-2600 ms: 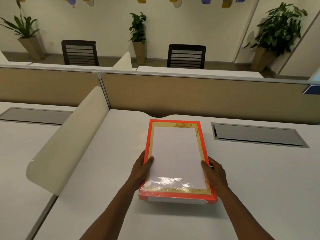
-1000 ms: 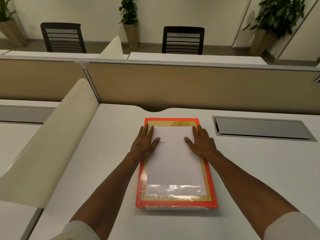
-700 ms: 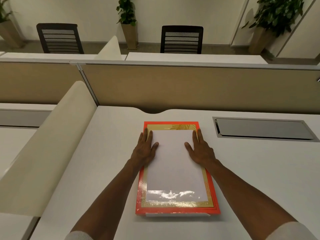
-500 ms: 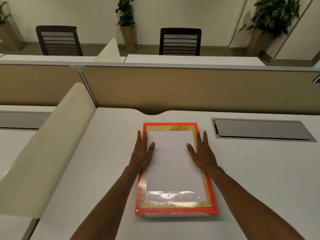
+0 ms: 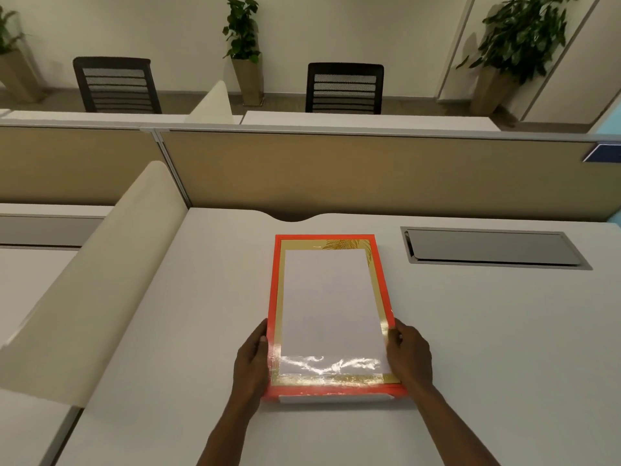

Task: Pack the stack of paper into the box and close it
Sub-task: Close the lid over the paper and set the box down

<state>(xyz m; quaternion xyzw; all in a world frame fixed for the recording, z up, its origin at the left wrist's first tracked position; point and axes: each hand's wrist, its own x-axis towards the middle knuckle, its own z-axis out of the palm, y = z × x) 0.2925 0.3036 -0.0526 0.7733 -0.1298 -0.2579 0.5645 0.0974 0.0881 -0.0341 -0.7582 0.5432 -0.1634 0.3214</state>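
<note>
A flat red box (image 5: pixel 275 280) with a gold inner border lies lengthwise on the white desk (image 5: pixel 487 348) in front of me. Its top shows a white sheet (image 5: pixel 331 304), with glossy glare across the near end. A white strip shows under the red edge at the near end. My left hand (image 5: pixel 250 359) grips the box's near left side, thumb on the rim. My right hand (image 5: pixel 410 356) grips the near right side the same way. Whether the white face is loose paper or a window in a lid, I cannot tell.
A grey cable hatch (image 5: pixel 492 248) is set into the desk right of the box. A curved cream divider (image 5: pixel 111 274) rises along the desk's left side. A tan partition (image 5: pixel 336 176) closes off the back, with chairs and potted plants beyond.
Both hands lay flat on the far half of the box top; they have slid back toward me and now clasp the near side edges. The box has not shifted.
</note>
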